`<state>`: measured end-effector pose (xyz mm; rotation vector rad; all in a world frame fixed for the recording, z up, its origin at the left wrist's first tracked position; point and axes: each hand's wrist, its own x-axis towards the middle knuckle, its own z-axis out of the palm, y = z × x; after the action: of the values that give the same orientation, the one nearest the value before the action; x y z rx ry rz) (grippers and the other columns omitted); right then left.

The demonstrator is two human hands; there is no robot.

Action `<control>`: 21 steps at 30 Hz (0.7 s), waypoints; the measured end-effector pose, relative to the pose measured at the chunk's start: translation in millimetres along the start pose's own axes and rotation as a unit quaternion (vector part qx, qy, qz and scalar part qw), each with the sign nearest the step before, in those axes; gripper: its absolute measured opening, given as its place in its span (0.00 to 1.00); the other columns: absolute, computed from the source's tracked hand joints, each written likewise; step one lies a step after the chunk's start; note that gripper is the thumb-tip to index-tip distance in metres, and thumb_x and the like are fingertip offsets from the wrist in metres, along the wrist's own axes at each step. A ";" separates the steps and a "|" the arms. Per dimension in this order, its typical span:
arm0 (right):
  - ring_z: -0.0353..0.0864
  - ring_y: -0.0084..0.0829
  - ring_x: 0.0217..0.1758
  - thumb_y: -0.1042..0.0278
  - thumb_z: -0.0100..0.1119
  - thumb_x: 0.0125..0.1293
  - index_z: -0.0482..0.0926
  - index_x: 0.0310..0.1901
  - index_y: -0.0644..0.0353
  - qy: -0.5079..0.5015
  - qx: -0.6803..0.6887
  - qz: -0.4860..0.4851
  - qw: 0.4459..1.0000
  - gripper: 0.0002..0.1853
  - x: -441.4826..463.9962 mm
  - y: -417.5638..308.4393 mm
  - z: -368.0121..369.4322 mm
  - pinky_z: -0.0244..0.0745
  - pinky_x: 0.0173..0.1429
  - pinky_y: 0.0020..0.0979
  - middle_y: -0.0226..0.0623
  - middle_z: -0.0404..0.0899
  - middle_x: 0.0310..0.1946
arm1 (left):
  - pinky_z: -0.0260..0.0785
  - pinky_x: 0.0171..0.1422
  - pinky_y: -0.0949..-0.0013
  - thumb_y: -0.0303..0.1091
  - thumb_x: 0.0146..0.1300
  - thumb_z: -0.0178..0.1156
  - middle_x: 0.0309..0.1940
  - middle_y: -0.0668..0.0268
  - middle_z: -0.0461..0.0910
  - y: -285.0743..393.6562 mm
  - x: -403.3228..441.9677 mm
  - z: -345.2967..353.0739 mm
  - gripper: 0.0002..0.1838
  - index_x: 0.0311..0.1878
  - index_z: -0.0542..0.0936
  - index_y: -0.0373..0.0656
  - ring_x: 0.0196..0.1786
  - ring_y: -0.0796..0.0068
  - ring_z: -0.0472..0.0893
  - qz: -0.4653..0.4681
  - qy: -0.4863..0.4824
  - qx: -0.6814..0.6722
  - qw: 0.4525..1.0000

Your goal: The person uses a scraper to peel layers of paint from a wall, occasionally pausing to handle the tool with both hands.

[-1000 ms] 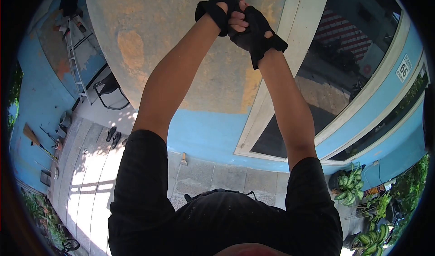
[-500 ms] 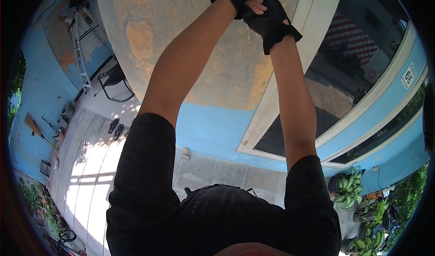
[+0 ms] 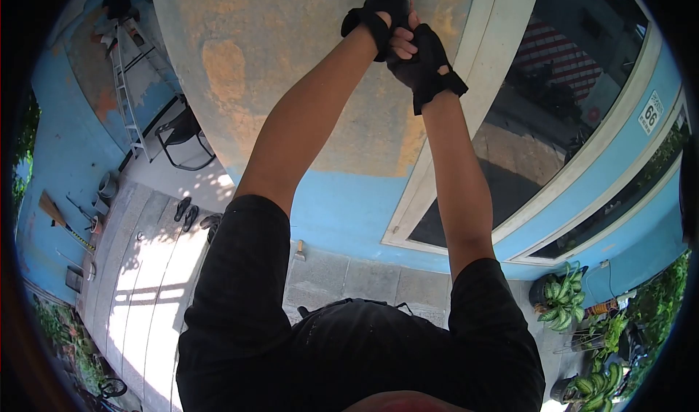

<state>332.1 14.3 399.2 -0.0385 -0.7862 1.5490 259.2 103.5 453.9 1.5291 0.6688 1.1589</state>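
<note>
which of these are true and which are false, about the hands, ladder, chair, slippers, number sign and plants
1. The left hand and the right hand both wear black gloves. True.
2. The two hands are spread wide apart. False: they are close together near the top of the view.
3. A black chair is near the ladder. True.
4. The number sign reads 99. False: it reads 66.
5. Black slippers are on the ground. True.
6. The ladder stands among the potted plants. False: it stands across the view from them.

Upright blue wall [image 3: 349,201]; mottled grey area [image 3: 291,40], orange patches [image 3: 224,69].
</note>
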 end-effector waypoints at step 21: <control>0.81 0.22 0.40 0.65 0.52 0.72 0.72 0.65 0.54 0.428 -0.341 0.134 0.826 0.21 -355.6 245.7 -265.2 0.75 0.42 0.26 0.36 0.83 0.41 | 0.72 0.60 0.55 0.79 0.61 0.37 0.46 0.65 0.81 -465.6 -388.4 9.7 0.40 0.54 0.76 0.54 0.53 0.65 0.79 -0.406 -0.248 -0.684 0.554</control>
<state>302.2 -165.7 -74.0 -1.3333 -0.5565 1.2221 194.3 -103.6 -112.4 0.0018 -0.0952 0.1754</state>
